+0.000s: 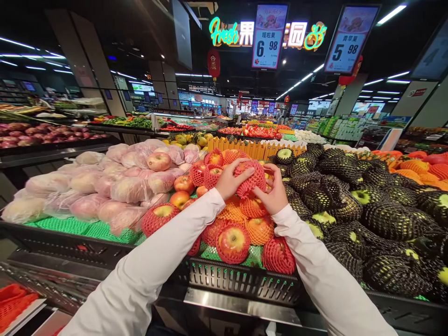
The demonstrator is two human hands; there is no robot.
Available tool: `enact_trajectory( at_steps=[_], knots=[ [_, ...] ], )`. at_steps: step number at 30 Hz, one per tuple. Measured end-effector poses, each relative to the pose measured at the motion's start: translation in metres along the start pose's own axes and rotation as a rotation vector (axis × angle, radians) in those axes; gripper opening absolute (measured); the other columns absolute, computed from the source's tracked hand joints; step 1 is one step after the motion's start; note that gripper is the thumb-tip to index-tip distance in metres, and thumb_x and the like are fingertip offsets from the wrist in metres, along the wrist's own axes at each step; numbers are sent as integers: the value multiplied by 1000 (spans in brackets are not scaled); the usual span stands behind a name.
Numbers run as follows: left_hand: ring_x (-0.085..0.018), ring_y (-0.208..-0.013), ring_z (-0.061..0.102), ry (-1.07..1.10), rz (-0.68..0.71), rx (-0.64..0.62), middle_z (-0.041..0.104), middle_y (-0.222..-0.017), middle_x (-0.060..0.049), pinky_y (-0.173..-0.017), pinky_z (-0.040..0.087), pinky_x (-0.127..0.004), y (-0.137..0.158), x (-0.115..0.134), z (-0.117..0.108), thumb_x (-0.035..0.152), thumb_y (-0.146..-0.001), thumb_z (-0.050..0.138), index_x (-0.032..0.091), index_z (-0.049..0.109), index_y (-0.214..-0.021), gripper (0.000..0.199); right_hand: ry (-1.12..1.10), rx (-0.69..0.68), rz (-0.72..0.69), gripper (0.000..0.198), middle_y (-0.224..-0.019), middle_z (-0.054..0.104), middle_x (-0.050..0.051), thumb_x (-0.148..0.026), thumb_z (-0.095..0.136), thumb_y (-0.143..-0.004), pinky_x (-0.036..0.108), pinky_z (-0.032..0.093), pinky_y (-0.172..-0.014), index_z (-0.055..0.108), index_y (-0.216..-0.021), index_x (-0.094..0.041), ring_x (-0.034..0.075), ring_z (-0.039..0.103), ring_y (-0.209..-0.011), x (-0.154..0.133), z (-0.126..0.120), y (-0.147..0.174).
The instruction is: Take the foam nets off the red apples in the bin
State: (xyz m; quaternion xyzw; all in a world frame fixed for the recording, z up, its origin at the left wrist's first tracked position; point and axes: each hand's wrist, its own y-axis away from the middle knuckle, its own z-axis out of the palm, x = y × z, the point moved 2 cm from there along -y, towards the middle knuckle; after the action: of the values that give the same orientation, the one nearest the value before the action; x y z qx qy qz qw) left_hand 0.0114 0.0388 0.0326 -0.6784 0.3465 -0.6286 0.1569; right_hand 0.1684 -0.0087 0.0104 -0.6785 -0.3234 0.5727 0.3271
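Between my two hands an apple in a red foam net [250,178] is held above the apple pile. My left hand [233,179] wraps its left side, with the fingers over the front. At its right, my right hand [273,189] grips the lower edge with thumb and curled fingers. Below lie several more apples, some in red or orange foam nets, such as a red-netted apple [233,242] at the front and an orange-netted apple [259,228] beside it. They rest on green matting in a black slotted crate [241,280].
Bagged pale pink apples [131,189] fill the left side of the stand. Black-netted green apples [350,200] are heaped on the right. A low orange picket fence [241,148] runs behind the pile. Price screens [269,37] hang overhead.
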Motion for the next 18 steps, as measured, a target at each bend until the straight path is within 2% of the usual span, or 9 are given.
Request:
enact_trajectory(
  at_steps=[2, 5, 7, 10, 12, 13, 15, 17, 18],
  knots=[
    [-24, -119, 56, -91, 31, -31, 61, -128, -12, -108, 39, -36, 2, 4, 0, 54, -82, 68, 12, 61, -122, 58, 2, -38, 16, 65, -135, 40, 9, -41, 72, -82, 30, 58, -86, 40, -135, -20, 25, 51, -115, 3, 0, -1],
    [-24, -122, 54, -126, 57, -60, 59, -130, -12, -110, 36, -37, 2, 6, 0, 56, -83, 65, 11, 60, -125, 61, 11, -77, 4, 65, -139, 36, 8, -44, 70, -84, 42, 40, -112, 41, -137, -20, 28, 39, -128, 4, 1, -3],
    [-24, -123, 54, -138, 63, -63, 59, -131, -12, -110, 37, -37, 0, 4, -1, 57, -85, 63, 10, 60, -126, 62, -7, -85, -7, 61, -139, 38, 7, -46, 71, -87, 42, 31, -118, 43, -135, -20, 27, 35, -131, 3, 2, -4],
    [-26, -122, 54, -177, 84, -77, 60, -128, -14, -111, 35, -40, 0, 0, -1, 62, -87, 60, 10, 61, -123, 63, -39, -85, -13, 58, -137, 40, 7, -48, 70, -91, 38, 29, -119, 44, -134, -19, 26, 34, -132, 3, 4, -4],
    [-27, -123, 53, -131, 94, -96, 59, -128, -15, -112, 35, -41, 2, -1, 0, 71, -89, 50, 11, 60, -122, 70, -50, -55, 13, 57, -136, 41, 6, -50, 67, -92, 37, 27, -120, 45, -133, -18, 26, 33, -132, 6, 4, -5],
    [-27, -123, 53, -66, 73, -112, 58, -130, -15, -108, 40, -41, 3, -2, 0, 76, -90, 42, 12, 59, -124, 75, -68, -32, 41, 56, -136, 42, 6, -51, 66, -92, 38, 26, -120, 46, -133, -18, 26, 34, -132, 8, 3, -5],
    [-27, -117, 55, 84, 6, -153, 53, -136, -14, -85, 52, -37, 5, -1, 1, 81, -91, 29, 15, 54, -131, 81, -149, 27, 106, 56, -135, 42, 6, -54, 64, -92, 42, 25, -121, 45, -131, -18, 27, 35, -131, 13, 0, -6],
    [-25, -106, 58, 141, -16, -174, 49, -139, -14, -61, 50, -29, 7, 2, 2, 77, -92, 33, 18, 50, -135, 75, -281, 84, 160, 57, -134, 43, 7, -56, 64, -91, 45, 27, -120, 45, -129, -17, 29, 36, -130, 16, -2, -7],
    [-23, -104, 58, 121, 20, -173, 48, -138, -14, -61, 49, -27, 6, 3, 3, 73, -92, 41, 17, 50, -135, 70, -351, 103, 182, 59, -134, 43, 7, -57, 65, -90, 45, 29, -119, 45, -129, -17, 29, 37, -130, 16, -3, -8]
  ],
)
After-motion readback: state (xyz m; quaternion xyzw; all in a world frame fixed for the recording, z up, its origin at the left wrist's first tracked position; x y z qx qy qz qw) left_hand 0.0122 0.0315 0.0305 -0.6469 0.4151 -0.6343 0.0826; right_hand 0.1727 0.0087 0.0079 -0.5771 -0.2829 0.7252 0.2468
